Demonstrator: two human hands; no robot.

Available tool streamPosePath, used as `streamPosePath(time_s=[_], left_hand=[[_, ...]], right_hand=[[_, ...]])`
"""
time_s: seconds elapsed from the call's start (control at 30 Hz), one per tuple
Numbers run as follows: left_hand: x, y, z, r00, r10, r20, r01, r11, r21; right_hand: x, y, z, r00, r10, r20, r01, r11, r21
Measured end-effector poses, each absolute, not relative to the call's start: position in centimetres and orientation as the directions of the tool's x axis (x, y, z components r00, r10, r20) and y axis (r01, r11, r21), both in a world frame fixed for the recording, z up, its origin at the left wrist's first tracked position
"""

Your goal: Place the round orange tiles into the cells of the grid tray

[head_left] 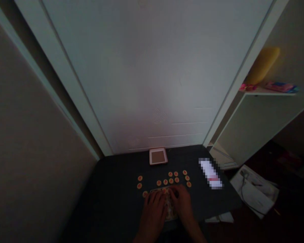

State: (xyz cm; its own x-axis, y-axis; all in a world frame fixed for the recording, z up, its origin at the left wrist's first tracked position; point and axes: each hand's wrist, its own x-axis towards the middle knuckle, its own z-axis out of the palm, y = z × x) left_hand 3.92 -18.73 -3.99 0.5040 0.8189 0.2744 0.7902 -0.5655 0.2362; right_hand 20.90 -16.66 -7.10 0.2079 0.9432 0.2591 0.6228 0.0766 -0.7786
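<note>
A shallow tray [170, 212] of small round pieces lies near the front of the dark table, partly hidden under both hands. My left hand [153, 211] rests over its left side with the fingers stretched forward. On the right, my right hand [182, 202] has its thumb and fingertips drawn together at a round game piece [168, 190] by the tray's far edge. Beside it sits another red-marked round piece [164, 191]. Beyond the tray, several tan discs with red marks [171, 181] are spread on the table; one disc [145, 194] is by my left fingertips.
A shallow open box or lid [158, 148] stands at the table's [111, 189] back edge against a pale panel. A pixelated bright object [210, 173] lies on the right. Off the table's right side are a white box with a cable [255, 190] and a shelf [268, 91].
</note>
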Motion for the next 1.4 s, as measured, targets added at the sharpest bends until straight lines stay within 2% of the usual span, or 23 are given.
streamPosePath(time_s=[0.17, 0.33, 0.43, 0.5, 0.6, 0.77, 0.93, 1.1, 1.4], left_hand=[[4.0, -19.0, -3.6, 0.47, 0.843, 0.263, 0.8, -0.533, 0.277], [4.2, -19.4, -3.2, 0.476, 0.836, 0.273, 0.787, -0.543, 0.292], [3.6, -19.0, -3.0, 0.453, 0.838, 0.305, 0.764, -0.541, 0.351], [2.5, -18.2, -3.0, 0.405, 0.85, 0.336, 0.744, -0.52, 0.42], [-0.2, -16.5, -3.4, 0.214, 0.896, 0.388, 0.735, -0.409, 0.54], [-4.5, -14.3, -4.1, 0.062, 0.949, 0.308, 0.702, -0.26, 0.662], [-5.9, -14.3, -4.3, 0.117, 0.97, 0.211, 0.67, -0.235, 0.704], [-5.4, -15.2, -4.2, 0.231, 0.963, 0.139, 0.672, -0.261, 0.693], [-5.1, -14.9, -4.6, 0.188, 0.968, 0.169, 0.68, -0.252, 0.688]], right_hand=[[21.0, -17.1, -6.8, 0.203, 0.948, 0.245, 0.603, 0.077, -0.794], [21.4, -18.4, -6.5, 0.117, 0.961, 0.25, 0.613, 0.128, -0.78], [21.6, -19.3, -6.5, 0.09, 0.969, 0.23, 0.614, 0.128, -0.779], [21.8, -19.7, -6.4, 0.082, 0.975, 0.208, 0.609, 0.116, -0.785], [22.0, -19.9, -6.1, 0.087, 0.98, 0.179, 0.595, 0.093, -0.799], [22.6, -19.8, -6.2, 0.116, 0.977, 0.18, 0.549, 0.088, -0.831], [23.2, -20.4, -6.6, 0.143, 0.976, 0.162, 0.501, 0.07, -0.863], [23.9, -21.3, -7.0, 0.194, 0.971, 0.141, 0.467, 0.036, -0.884], [24.4, -21.8, -7.2, 0.209, 0.969, 0.132, 0.479, 0.016, -0.877]])
